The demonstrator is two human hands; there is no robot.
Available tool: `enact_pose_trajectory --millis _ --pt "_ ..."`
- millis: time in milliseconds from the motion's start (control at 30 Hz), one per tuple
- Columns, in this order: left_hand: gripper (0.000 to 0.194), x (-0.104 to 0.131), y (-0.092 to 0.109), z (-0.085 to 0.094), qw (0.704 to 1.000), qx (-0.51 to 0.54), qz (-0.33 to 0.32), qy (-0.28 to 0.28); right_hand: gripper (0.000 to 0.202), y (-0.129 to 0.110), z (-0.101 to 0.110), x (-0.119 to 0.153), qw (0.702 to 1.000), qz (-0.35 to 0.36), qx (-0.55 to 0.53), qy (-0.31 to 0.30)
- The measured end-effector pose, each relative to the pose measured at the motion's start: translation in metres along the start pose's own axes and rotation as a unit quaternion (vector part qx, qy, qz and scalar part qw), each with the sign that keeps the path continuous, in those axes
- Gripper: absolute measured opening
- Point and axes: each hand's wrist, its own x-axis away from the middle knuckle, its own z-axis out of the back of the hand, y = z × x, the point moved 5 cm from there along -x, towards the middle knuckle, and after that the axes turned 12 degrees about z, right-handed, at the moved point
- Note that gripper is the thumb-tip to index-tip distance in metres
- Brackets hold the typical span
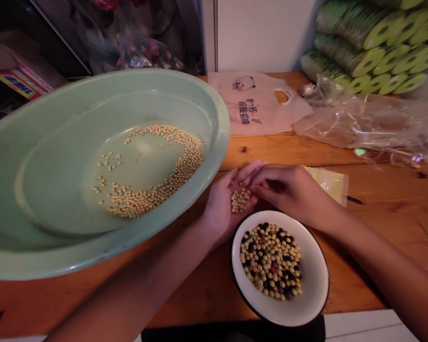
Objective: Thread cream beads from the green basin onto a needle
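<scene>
My left hand (219, 204) is cupped palm up and holds a small heap of pale round beads (239, 200). Over that palm, my right hand (283, 185) has its thumb and fingers pinched together at the edge of the heap; whatever is between the fingertips is hidden. Just below both hands stands a white bowl (314, 289) with a dark rim. Mixed beads (271, 261) lie in it, mostly pale, with black and a few red, purple and green ones. To the left, a large green basin (71, 109) is tilted, and its pale beads (178, 175) are gathered along the low side.
A printed plastic bag (228, 104) lies flat on the wooden table (395, 209). Clear plastic wrapping (371, 118) and stacked green spools (364, 52) are at the back right. A small packet (330, 185) lies beyond my right wrist. A cardboard box (17, 61) is at far left.
</scene>
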Motion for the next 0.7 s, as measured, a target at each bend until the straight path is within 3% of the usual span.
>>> enact_pose_trajectory --millis 200,433,533,600,700 --pt "0.046 -0.002 0.005 -0.003 0.999 0.023 -0.026 -0.017 0.009 0.003 -0.002 -0.001 1.000 -0.008 -0.007 -0.014" --pt "0.045 -0.003 0.007 -0.003 0.995 0.074 -0.021 -0.061 0.008 0.009 -0.002 -0.002 0.999 -0.019 -0.033 0.022" --pt "0.044 -0.002 0.007 -0.001 0.995 0.079 -0.017 -0.064 0.011 0.011 -0.002 -0.002 0.993 -0.025 -0.099 0.055" --pt "0.043 -0.003 0.007 0.001 0.995 0.083 -0.015 -0.052 0.013 0.015 -0.002 -0.002 0.975 -0.047 -0.198 0.089" --pt "0.043 -0.002 0.008 0.001 0.995 0.089 -0.012 -0.038 0.020 0.024 -0.002 0.001 0.910 -0.085 -0.382 0.139"
